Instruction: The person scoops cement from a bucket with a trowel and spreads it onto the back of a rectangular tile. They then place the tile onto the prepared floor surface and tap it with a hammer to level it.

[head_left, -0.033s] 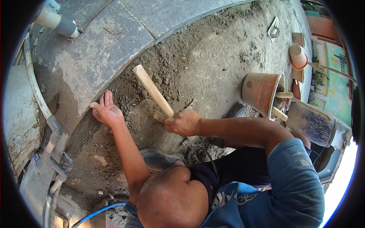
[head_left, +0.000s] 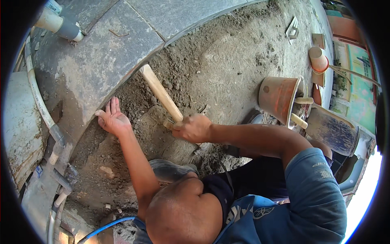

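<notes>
My left hand (head_left: 114, 119) is palm up with its fingers stretched out, touching the edge of the grey paving slab (head_left: 95, 69). The thumb lies at the slab's lip. My right hand (head_left: 194, 129) is closed around the near end of a pale wooden bar-shaped tool (head_left: 161, 93). A short stub (head_left: 169, 124) sticks out beside the grip; the rest of that end is hidden in the fist. The tool's far end is at or close to the slab's edge, and I cannot tell whether it touches. Loose grey soil (head_left: 142, 95) lies between my hands along the slab.
An orange-brown bucket (head_left: 278, 97) with wooden handles poking out lies to the right, beside a dark-stained container (head_left: 331, 130). A trowel (head_left: 291, 31) rests at the far right. A dipper (head_left: 318, 60) stands beyond the bucket. Pipes (head_left: 40, 95) run along the left.
My right hand and the wooden tool have shifted slightly left and toward the slab's edge. My left hand has stayed nearly still.
</notes>
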Demonstrator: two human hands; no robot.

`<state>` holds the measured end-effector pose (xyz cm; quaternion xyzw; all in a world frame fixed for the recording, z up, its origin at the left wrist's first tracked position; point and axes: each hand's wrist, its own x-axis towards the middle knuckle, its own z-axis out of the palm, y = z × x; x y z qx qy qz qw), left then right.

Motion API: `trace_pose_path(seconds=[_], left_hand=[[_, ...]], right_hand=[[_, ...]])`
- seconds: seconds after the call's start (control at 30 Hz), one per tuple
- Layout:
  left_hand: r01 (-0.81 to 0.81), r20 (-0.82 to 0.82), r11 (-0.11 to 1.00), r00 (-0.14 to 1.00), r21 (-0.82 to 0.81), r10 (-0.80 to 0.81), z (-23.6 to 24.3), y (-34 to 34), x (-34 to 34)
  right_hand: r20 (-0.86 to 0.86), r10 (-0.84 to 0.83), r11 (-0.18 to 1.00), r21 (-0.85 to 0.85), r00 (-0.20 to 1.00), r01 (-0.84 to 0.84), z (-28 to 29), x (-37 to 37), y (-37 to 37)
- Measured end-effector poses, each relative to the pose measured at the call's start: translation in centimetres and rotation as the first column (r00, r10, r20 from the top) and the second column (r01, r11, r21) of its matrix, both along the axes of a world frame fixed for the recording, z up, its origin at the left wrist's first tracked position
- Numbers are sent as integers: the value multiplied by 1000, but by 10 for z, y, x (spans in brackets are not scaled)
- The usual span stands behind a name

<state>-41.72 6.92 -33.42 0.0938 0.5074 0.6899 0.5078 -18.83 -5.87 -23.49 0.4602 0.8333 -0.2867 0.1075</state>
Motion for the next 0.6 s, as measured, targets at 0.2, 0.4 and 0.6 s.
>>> trace_pose_path(seconds=[0.2, 0.4, 0.6], left_hand=[[27, 7, 1000, 1000, 8, -27, 1, -4, -8], [59, 49, 998, 997, 24, -60, -1, -2, -14], [88, 29, 995, 996, 39, -89, 4, -4, -15]], right_hand=[[-100, 16, 999, -38, 995, -20, 37, -10, 16], [-140, 81, 996, 59, 987, -73, 9, -7, 11], [-154, 93, 990, 116, 984, -75, -1, -1, -13]])
